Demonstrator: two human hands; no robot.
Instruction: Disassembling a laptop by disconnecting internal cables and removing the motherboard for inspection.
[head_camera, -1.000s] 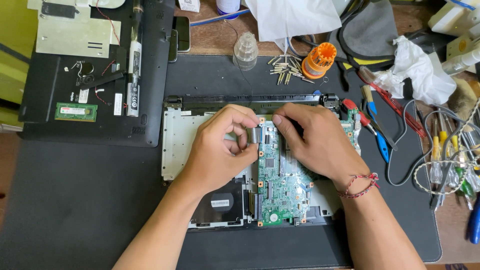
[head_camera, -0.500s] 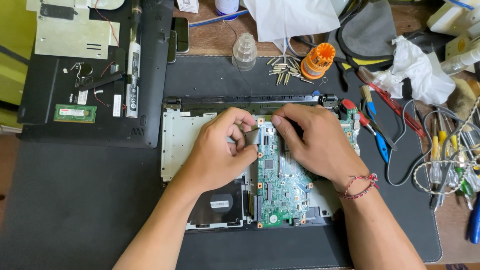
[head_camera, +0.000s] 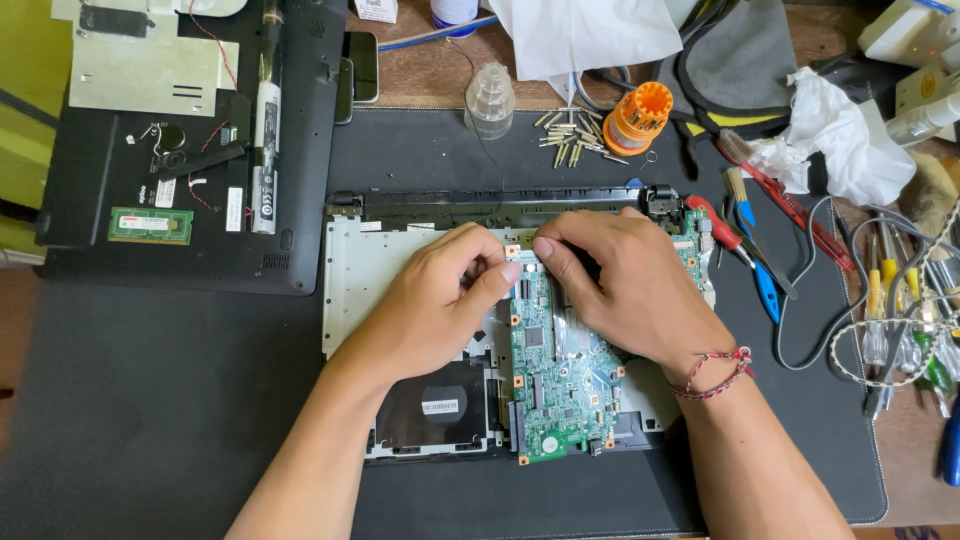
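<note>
Left hand (head_camera: 430, 310) and right hand (head_camera: 630, 285) fingers, nearly closed, pinch the top edge of the green circuit board (head_camera: 555, 400) beneath them.

Glossy green circuit board (head_camera: 560, 390); matt black mat (head_camera: 150, 400) — crumpled white cloth (head_camera: 835, 135).

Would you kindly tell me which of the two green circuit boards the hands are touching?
The large green board inside the opened laptop base; both hands' fingertips meet at its top edge. The small green memory stick lies untouched at far left.
</note>
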